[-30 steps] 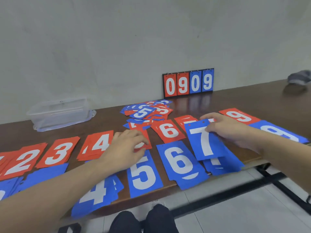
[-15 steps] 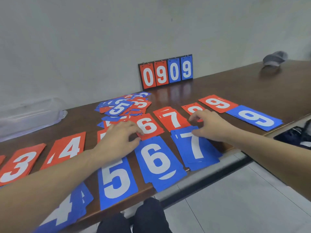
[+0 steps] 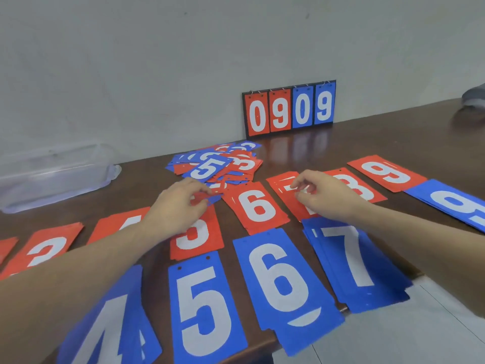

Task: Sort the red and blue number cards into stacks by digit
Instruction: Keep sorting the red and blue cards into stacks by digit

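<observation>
Left hand [image 3: 178, 206] over the red 5 stack [image 3: 195, 236], fingertips pinched on the corner of a small blue card [image 3: 214, 198] at the near edge of the unsorted pile [image 3: 217, 162]. Red 6 stack [image 3: 258, 206] lies between the hands. Right hand [image 3: 325, 197] rests on the red 7 stack [image 3: 286, 185], fingers curled close together; whether they grip a card, can't tell. Blue 7 stack [image 3: 351, 261] just below the wrist.

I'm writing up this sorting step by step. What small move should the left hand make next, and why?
Probably lift the cards it pinches clear of the unsorted pile and read the digit. The left hand has its fingertips closed on red and blue cards at the pile's near edge, above the red 5 stack; their digits are hidden. The right hand is busy over the red 7 stack.
</observation>
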### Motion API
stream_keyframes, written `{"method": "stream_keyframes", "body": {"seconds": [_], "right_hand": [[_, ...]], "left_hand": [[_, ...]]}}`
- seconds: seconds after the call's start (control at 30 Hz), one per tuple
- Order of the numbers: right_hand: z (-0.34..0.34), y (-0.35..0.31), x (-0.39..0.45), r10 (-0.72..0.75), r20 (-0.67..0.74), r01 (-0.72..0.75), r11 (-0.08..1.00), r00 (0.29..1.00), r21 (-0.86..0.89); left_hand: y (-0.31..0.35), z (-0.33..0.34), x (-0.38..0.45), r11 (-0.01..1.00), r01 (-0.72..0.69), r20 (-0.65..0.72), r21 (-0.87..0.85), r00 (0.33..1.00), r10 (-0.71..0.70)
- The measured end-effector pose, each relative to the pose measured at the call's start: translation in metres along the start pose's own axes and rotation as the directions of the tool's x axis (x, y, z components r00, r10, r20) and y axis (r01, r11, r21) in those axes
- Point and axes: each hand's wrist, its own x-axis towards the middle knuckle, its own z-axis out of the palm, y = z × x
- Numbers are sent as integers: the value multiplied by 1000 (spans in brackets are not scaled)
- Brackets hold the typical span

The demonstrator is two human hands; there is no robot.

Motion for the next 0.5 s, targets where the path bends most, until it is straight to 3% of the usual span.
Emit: {"method": "stream_keyframes", "body": {"seconds": [0.23, 0.5], "right_hand": [[28, -27, 62, -54, 35, 54, 999, 998, 5], [61, -35, 118, 4, 55, -4, 1000, 998, 10]], "left_hand": [[-47, 0, 32, 988, 109, -10, -107, 994, -111], [-79, 5, 78, 962, 199, -14, -189, 979, -205]]}}
